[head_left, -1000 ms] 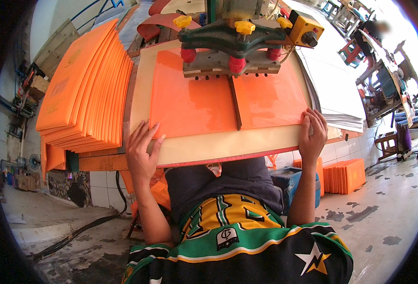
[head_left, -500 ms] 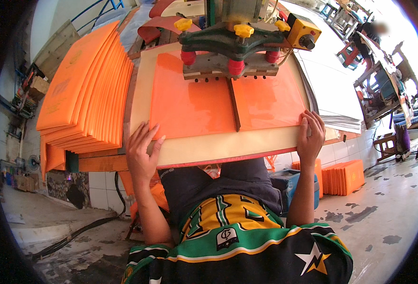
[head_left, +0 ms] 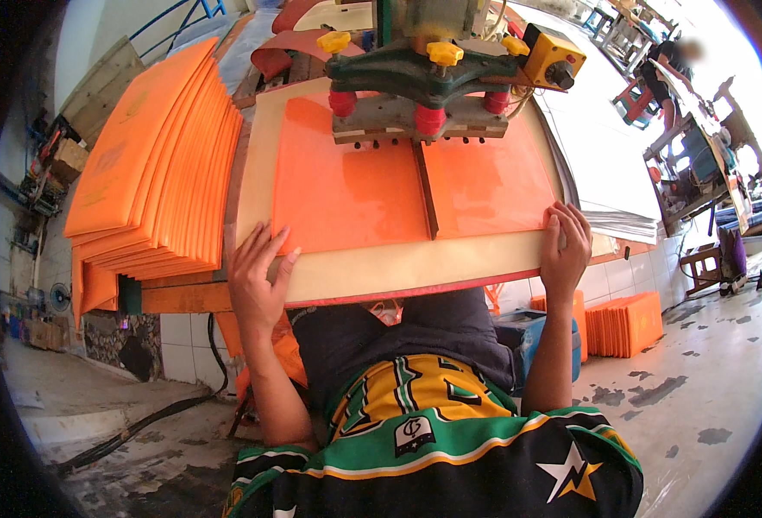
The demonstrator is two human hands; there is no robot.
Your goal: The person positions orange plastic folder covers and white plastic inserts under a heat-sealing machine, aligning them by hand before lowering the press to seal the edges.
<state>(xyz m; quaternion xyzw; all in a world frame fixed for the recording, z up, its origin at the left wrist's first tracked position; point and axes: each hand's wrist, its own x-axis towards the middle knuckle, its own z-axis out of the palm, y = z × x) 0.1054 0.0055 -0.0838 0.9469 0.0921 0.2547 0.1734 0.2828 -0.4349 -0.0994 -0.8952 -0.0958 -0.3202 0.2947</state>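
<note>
A glossy orange plastic sheet (head_left: 355, 203) lies on a cream board (head_left: 398, 263) with a red front edge. My left hand (head_left: 258, 272) rests at the board's front left, fingers spread, thumb and fingertips by the sheet's near left corner. At the near right corner, my right hand (head_left: 566, 246) lays its slightly bent fingers on the sheet and board edge. Above the sheet's far half hangs a dark green press head (head_left: 424, 73) with yellow knobs and red round spacers. A narrow dark bar (head_left: 426, 190) runs from under it toward me across the sheet.
A tall stack of orange folders (head_left: 157, 164) leans at the left. White sheets (head_left: 610, 164) are piled to the right. A yellow control box (head_left: 555, 59) hangs beside the press. More orange folders (head_left: 624, 326) and a blue container (head_left: 528, 337) stand below. Another person (head_left: 670, 69) is at the far right.
Both my hands, the sheet and the press head keep their places. At the far right, the other person has shifted slightly.
</note>
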